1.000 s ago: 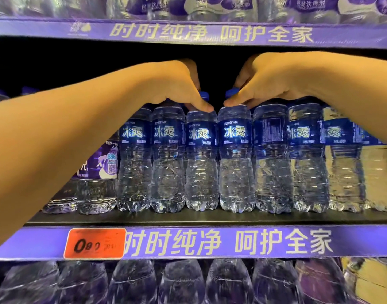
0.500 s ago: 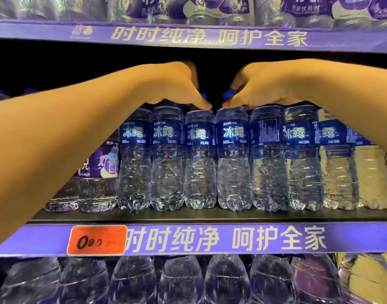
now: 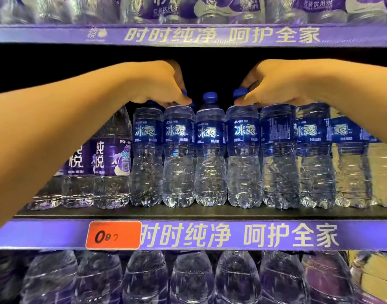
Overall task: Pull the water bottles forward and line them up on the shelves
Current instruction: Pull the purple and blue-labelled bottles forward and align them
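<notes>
Blue-capped water bottles (image 3: 210,154) stood in a tight front row on the middle shelf (image 3: 188,212), shoulder to shoulder, from the purple-labelled bottles (image 3: 110,163) at about nine o'clock across to three o'clock, where the row ran behind the forearm. Both hands were reaching in over the tops. The left hand (image 3: 164,84) had its fingers curled down over the cap of the second blue-labelled bottle (image 3: 179,154), gripping it by the neck, while the right hand (image 3: 273,82) pinched the cap of the fourth bottle (image 3: 243,154); the bottle between them stood free with its cap bare. From where I stood, the main risk looked to be leverage: pulling a tall, thin-walled bottle by its top could tip it forward rather than slide it, and the row sat near the shelf lip, so a toppled bottle might go over the edge past the orange price tag (image 3: 113,234). Packed so closely, a dragged bottle could also catch its neighbours and twist their labels out of line, as the fifth bottle (image 3: 275,154) already showed its back. How many bottles waited behind, in the dark, I could not tell.
</notes>
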Tool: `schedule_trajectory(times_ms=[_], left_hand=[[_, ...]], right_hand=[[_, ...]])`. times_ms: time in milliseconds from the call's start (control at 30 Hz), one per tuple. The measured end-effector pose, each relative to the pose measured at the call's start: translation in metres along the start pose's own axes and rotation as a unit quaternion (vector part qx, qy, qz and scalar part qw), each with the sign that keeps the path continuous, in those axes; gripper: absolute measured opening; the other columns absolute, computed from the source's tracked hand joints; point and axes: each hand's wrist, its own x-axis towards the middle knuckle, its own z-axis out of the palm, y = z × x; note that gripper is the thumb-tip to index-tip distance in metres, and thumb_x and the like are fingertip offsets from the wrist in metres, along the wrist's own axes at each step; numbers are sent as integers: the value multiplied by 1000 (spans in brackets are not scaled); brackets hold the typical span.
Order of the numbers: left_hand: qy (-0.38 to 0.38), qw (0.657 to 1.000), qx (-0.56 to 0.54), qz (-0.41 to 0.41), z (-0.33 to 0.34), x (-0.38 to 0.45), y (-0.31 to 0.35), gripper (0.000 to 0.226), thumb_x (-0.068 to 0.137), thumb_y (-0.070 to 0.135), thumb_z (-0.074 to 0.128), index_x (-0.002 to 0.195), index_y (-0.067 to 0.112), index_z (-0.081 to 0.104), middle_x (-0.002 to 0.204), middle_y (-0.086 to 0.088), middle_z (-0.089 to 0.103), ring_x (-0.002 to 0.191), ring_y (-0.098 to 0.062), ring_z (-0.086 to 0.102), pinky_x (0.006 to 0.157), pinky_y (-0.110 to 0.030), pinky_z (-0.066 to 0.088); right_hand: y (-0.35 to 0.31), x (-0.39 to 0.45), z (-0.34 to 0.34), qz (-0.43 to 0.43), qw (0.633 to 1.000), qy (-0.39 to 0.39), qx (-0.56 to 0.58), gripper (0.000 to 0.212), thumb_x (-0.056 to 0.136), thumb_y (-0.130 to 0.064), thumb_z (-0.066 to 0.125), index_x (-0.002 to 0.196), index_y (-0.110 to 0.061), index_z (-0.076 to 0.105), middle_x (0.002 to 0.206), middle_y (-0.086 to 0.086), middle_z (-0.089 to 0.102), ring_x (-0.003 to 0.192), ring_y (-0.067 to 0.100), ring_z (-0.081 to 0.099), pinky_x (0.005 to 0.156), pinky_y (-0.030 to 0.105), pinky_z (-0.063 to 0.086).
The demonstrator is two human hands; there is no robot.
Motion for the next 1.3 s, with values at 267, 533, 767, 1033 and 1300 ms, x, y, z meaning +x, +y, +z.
schedule_trajectory(times_ms=[267,533,767,1033,1300], left_hand=[[9,1000,3,12,1,8,-1,55,78,44,79,125,21,61,116,0,64,107,-26,61,103,-45,46],[23,990,62,128,23,23,22,19,88,47,68,90,32,58,89,10,59,82,-15,57,74,-26,40],[-23,992,-9,122,27,22,23,11,87,34,73,82,32,64,79,11,69,69,-5,66,59,-16,43],[-5,987,-83,135,33,24,18,10,89,34,72,97,31,66,91,3,71,82,-16,68,70,-27,56],[-1,990,-76,120,32,21,23,7,89,31,72,87,28,66,73,10,70,72,-10,66,58,-15,55]], right_hand=[[-1,-1,0,-6,1000,-10,12,59,91,-25,71,143,-16,45,122,-8,54,104,20,59,98,34,43],[1,0,2,-13,1000,-13,6,42,91,-24,71,129,-17,55,125,1,62,117,31,59,104,44,48],[1,0,3,-27,999,-9,31,30,91,-21,71,117,-20,56,108,-13,62,104,17,61,86,28,51],[1,1,5,-23,999,1,41,22,89,-23,73,92,-30,53,100,-15,60,96,14,61,98,37,46],[0,1,5,-8,1000,5,17,35,88,-28,74,118,-20,58,114,-3,64,106,24,63,99,41,49]])
